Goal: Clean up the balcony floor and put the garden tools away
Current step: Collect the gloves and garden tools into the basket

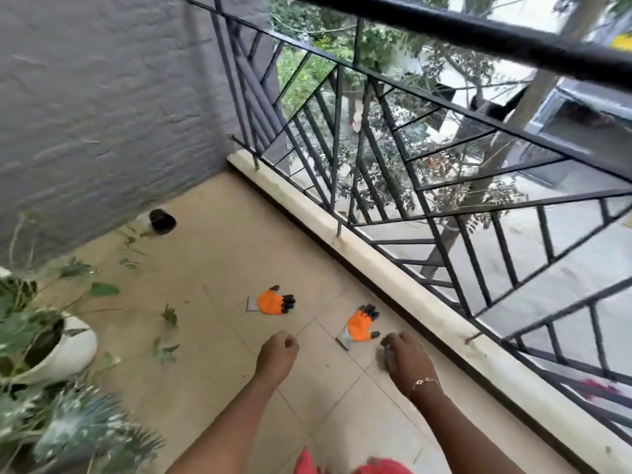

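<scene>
Hands (276, 354) (405, 354) hover over floor (222, 261); white pot (80, 343) holds plant (20, 333).

A black metal railing (478, 34) with slanted bars runs along the right, set on a pale stone kerb (376, 273). A grey brick wall (102, 97) closes the far left. At the near left, a white plant pot (78, 350) holds a leafy plant (17, 333). A small dark pot (162, 220) sits at the wall's foot. Beyond the bars are trees (376, 46) and a grey vehicle (581, 114).
</scene>
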